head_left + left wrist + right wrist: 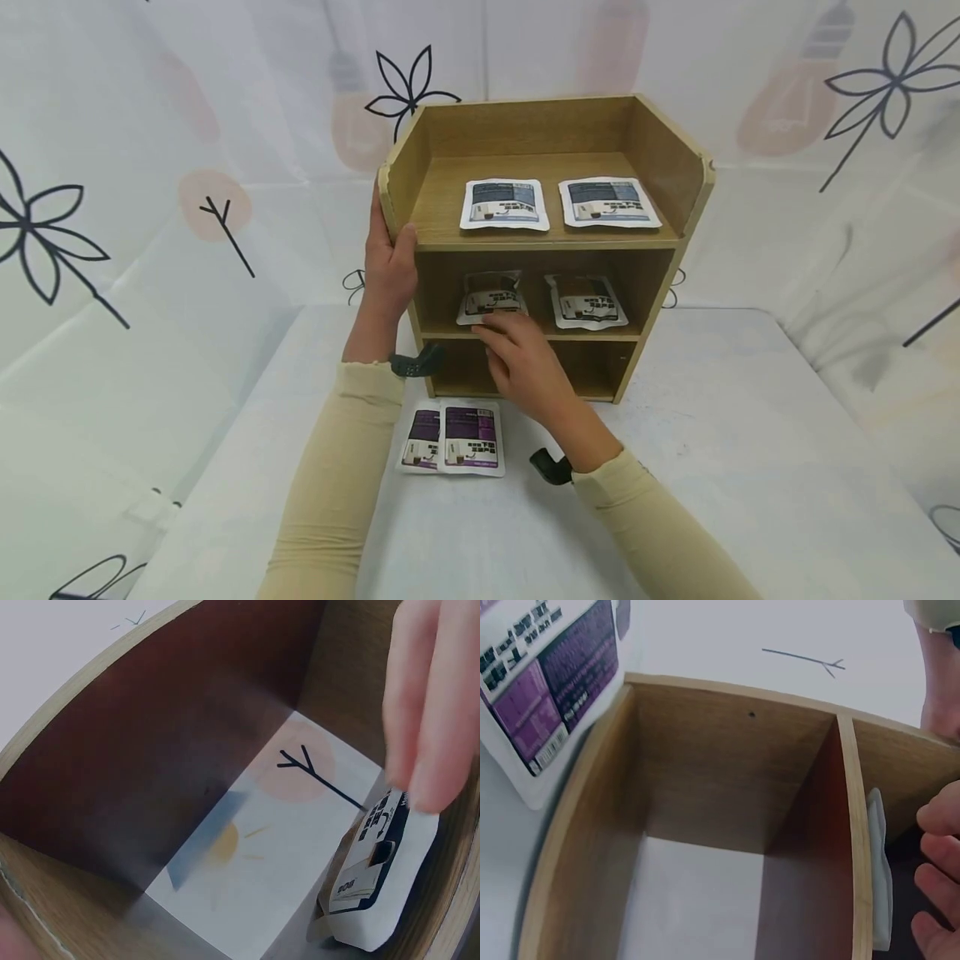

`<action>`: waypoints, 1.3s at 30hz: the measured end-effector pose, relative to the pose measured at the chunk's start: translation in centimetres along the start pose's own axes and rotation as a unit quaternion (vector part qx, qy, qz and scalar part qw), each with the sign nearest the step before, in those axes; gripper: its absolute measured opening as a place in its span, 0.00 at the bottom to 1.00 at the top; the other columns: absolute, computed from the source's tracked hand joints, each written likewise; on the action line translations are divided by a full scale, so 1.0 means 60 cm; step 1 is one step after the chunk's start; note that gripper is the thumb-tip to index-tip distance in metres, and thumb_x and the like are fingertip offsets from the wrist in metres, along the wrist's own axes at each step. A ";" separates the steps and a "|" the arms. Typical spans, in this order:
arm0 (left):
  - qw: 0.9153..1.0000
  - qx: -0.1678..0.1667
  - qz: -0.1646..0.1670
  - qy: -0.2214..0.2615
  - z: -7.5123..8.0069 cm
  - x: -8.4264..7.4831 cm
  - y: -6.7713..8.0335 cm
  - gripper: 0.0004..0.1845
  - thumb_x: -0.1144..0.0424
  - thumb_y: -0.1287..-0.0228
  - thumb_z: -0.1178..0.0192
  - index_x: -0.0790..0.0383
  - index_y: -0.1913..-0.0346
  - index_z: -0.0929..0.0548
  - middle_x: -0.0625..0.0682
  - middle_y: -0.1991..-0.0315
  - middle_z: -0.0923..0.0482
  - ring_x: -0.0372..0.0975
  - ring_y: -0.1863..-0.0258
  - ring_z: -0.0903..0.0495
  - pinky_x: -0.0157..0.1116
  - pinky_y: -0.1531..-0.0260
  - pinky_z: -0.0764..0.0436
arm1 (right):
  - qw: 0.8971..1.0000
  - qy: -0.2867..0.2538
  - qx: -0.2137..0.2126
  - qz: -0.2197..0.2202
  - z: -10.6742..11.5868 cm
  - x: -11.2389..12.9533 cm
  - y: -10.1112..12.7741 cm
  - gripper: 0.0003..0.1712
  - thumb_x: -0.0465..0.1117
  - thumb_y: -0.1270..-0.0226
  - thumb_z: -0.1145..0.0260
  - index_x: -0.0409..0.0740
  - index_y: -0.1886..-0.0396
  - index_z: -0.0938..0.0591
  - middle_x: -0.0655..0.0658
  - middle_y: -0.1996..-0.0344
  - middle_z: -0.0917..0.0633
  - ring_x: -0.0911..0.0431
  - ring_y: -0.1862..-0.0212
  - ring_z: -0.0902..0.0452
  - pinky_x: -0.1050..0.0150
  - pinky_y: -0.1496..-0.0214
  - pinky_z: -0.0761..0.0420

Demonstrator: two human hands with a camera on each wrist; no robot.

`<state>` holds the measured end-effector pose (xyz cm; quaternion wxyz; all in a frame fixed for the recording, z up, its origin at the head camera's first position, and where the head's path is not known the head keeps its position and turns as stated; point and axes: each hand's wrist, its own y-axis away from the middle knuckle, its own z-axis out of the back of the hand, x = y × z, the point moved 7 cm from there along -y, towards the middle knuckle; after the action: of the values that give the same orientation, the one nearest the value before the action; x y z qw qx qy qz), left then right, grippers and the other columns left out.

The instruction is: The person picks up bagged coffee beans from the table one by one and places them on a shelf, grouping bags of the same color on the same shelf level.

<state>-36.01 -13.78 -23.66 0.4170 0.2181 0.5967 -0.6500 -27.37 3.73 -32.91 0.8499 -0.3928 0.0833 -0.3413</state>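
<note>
Pouch (491,297) on middle shelf, left side, under right hand (525,362) fingertips, loosely spread, not gripping; left hand (390,267) clamping the wooden shelf unit (678,217) side — best kept steady, slid out flat.

- I can see printed blocks on the purple pouches (452,438) and the blue-grey pouches (504,203), but nothing I can read.
- The middle-shelf pouch (379,862) shows print too blurred for me.

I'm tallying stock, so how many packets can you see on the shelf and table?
6. Two lie on the top shelf, two on the middle shelf, and two purple ones overlap on the table. The bottom shelf is partly hidden by the right hand.
</note>
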 end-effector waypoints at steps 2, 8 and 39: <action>1.000 0.001 0.001 0.000 0.000 -0.001 0.000 0.35 0.59 0.28 0.59 0.31 0.24 0.58 0.42 0.27 0.43 0.34 0.32 0.40 0.45 0.29 0.43 | 1.000 -0.007 -0.005 0.000 0.003 0.005 0.006 0.19 0.33 0.36 0.37 0.42 0.45 0.18 0.42 0.45 0.21 0.49 0.40 0.27 0.56 0.35 0.28; 1.000 0.002 0.004 0.000 0.000 -0.001 0.001 0.35 0.59 0.28 0.59 0.32 0.24 0.58 0.43 0.27 0.43 0.36 0.31 0.40 0.45 0.29 0.42 | 1.000 -0.028 -0.002 0.004 0.000 0.016 0.027 0.20 0.34 0.39 0.34 0.43 0.45 0.18 0.43 0.46 0.20 0.50 0.43 0.24 0.58 0.44 0.21; 1.000 0.004 0.021 0.002 -0.002 -0.010 0.005 0.36 0.62 0.27 0.59 0.38 0.23 0.59 0.44 0.26 0.46 0.35 0.30 0.42 0.43 0.28 0.44 | 0.939 -0.083 0.308 -0.126 -0.124 0.033 0.125 0.35 0.55 0.40 0.31 0.53 0.33 0.27 0.47 0.33 0.29 0.48 0.34 0.31 0.51 0.35 0.28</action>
<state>-35.46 -13.50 -23.36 0.4282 0.2334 0.5902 -0.6432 -25.06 1.37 -43.13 0.8834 -0.1459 -0.1468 -0.4203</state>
